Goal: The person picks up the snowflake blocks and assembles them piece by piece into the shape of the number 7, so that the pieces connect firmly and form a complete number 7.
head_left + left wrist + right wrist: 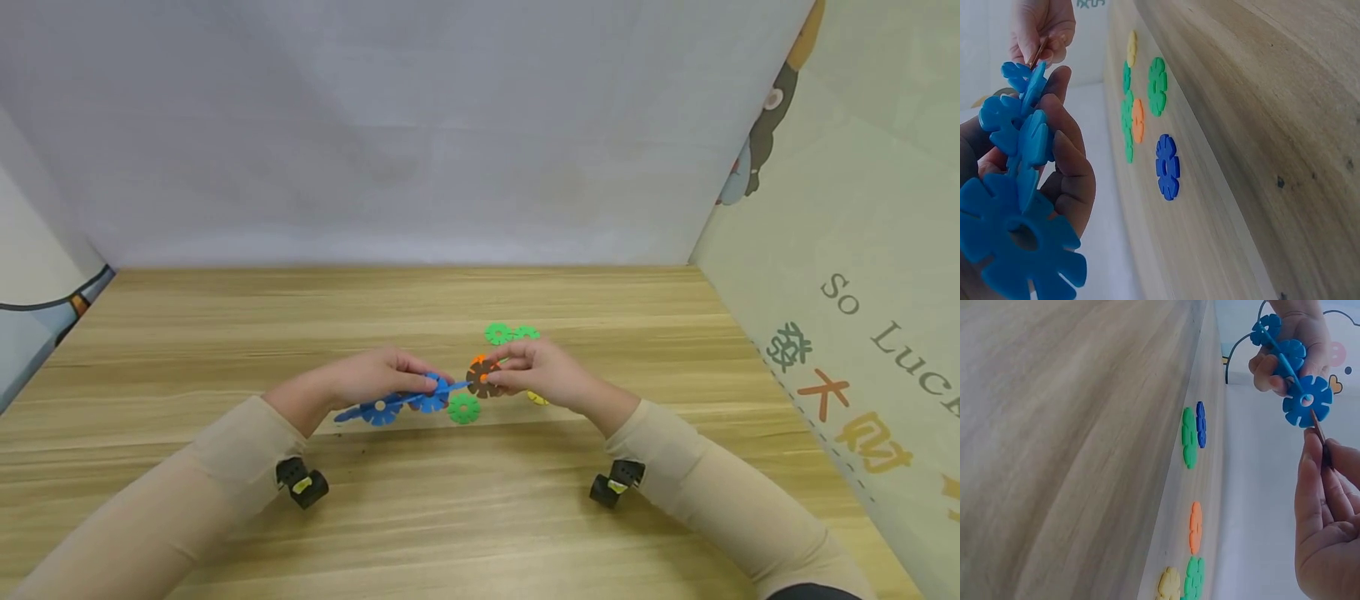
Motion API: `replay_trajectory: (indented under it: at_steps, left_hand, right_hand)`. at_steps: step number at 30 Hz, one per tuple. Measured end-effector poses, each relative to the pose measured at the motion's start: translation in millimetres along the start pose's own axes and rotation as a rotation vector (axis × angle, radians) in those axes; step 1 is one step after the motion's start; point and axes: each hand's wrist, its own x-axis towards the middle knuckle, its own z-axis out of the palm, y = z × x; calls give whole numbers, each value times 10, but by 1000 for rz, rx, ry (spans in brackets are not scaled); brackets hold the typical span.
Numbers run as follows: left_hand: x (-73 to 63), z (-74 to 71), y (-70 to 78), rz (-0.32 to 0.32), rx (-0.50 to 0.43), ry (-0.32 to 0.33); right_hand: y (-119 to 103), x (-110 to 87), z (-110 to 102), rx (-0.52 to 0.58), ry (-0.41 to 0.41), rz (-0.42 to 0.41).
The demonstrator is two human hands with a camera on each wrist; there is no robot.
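Brown disc [476,386] met blue chain [435,401].
Left hand [378,376] gripped the chain; right hand [546,375] pinched the disc at the chain's end, perhaps slotted in; a green disc [463,416] lay below both grips.

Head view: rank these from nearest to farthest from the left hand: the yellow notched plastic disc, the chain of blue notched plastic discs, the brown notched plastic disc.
1. Chain of blue discs: held in the left hand.
2. Brown disc: at the chain's right end, pinched by the right hand.
3. Yellow disc: farther right, partly hidden by the right hand.
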Motion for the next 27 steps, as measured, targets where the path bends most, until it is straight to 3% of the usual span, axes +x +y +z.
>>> replay_trajectory:
  at_steps: [6,17,23,27]
  left_hand:
    - [10,12,-9,5,-1,2]
    - [-6,43,45,-36,33,49]
    - [7,65,28,-30,41,109]
    - [39,69,37,-35,-30,160]
  right_hand:
    - [3,12,23,21,-15,-18]
    - [-61,33,81,19,28,3]
    - [-92,65,147,58,77,46]
    - [-166,84,126,40,143,71]
